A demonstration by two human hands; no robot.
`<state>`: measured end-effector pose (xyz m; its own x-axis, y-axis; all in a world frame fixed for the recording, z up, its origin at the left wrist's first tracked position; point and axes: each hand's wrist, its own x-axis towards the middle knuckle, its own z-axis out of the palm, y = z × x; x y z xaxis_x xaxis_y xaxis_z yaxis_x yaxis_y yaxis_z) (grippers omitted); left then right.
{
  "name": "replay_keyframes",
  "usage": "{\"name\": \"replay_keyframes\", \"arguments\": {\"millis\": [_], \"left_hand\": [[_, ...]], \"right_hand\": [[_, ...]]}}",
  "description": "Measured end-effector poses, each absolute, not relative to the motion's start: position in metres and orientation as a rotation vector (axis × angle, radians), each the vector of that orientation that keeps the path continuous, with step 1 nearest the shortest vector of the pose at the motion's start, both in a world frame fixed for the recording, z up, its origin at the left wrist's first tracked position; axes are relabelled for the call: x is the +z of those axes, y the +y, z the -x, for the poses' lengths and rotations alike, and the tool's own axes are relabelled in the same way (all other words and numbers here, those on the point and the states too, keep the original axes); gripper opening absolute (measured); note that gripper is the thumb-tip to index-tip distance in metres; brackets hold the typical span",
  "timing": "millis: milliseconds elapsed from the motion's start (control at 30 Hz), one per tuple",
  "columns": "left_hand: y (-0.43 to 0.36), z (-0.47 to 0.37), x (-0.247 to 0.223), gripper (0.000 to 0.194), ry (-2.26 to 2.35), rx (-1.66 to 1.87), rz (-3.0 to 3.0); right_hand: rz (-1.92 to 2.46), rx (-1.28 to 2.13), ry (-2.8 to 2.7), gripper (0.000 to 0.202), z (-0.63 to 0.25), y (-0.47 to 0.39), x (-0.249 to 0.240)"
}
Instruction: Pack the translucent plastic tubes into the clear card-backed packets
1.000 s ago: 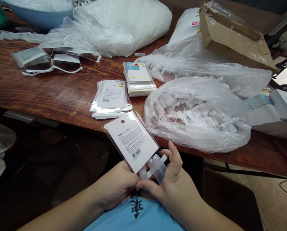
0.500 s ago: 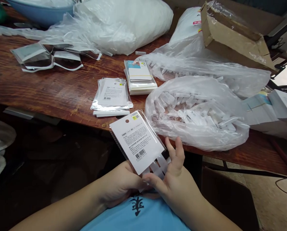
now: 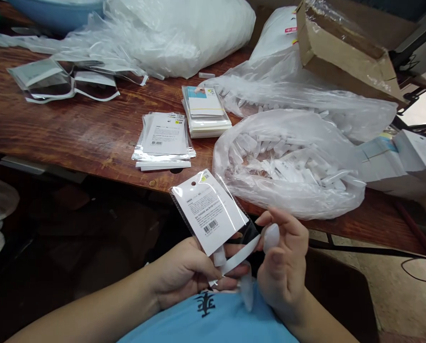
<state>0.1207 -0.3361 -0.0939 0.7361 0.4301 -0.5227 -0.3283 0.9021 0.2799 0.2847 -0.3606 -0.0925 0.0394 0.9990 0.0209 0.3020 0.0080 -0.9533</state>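
Note:
My left hand [image 3: 187, 271] is closed on the lower end of a clear packet [image 3: 213, 209] with a white printed card inside, held just off the table's front edge. A white strip runs along the packet's open end. In my right hand [image 3: 284, 257], to the right of the packet, a frosted oval plastic piece [image 3: 271, 238] is held between curled fingers. A second frosted piece [image 3: 247, 288] hangs below the strip, between the hands. Another small piece [image 3: 219, 256] shows at the card's lower edge.
Stacks of carded packets [image 3: 166, 138] and cards [image 3: 206, 107] lie on the wooden table [image 3: 102, 138]. An open plastic bag of frosted pieces [image 3: 291, 166] is at right, near a cardboard box [image 3: 345, 52]. Clear packets [image 3: 95, 83] lie at left.
My right hand has moved right, away from the packet, with a frosted piece in its fingers. The pieces once bunched below the card are now apart, and the white strip shows.

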Motion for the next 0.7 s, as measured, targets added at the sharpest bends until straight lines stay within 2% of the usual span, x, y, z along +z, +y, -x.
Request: {"name": "replay_keyframes", "arguments": {"millis": [133, 267, 400, 533, 633, 700], "left_hand": [[-0.339, -0.126, -0.088, 0.048, 0.675, 0.371, -0.210], [-0.341, -0.131, -0.087, 0.038, 0.662, 0.276, -0.331], [-0.341, -0.132, -0.089, 0.041, 0.621, 0.203, -0.451], [-0.342, -0.133, -0.091, 0.045, 0.676, 0.209, -0.319], [-0.343, -0.134, -0.093, 0.049, 0.687, 0.234, -0.244], [-0.343, -0.134, -0.094, 0.048, 0.688, 0.237, -0.238]], "right_hand": [[1.333, 0.920, -1.388, 0.028, -0.274, -0.362, -0.088], [1.399, 0.983, -0.973, 0.021, -0.284, -0.366, -0.083], [1.390, 1.134, -1.037, 0.005, -0.328, -0.381, -0.084], [1.284, 1.475, -1.560, 0.011, -0.355, -0.397, -0.087], [1.264, 1.491, -1.947, 0.038, -0.351, -0.396, -0.083], [1.305, 1.432, -2.154, 0.045, -0.345, -0.390, -0.078]]}}
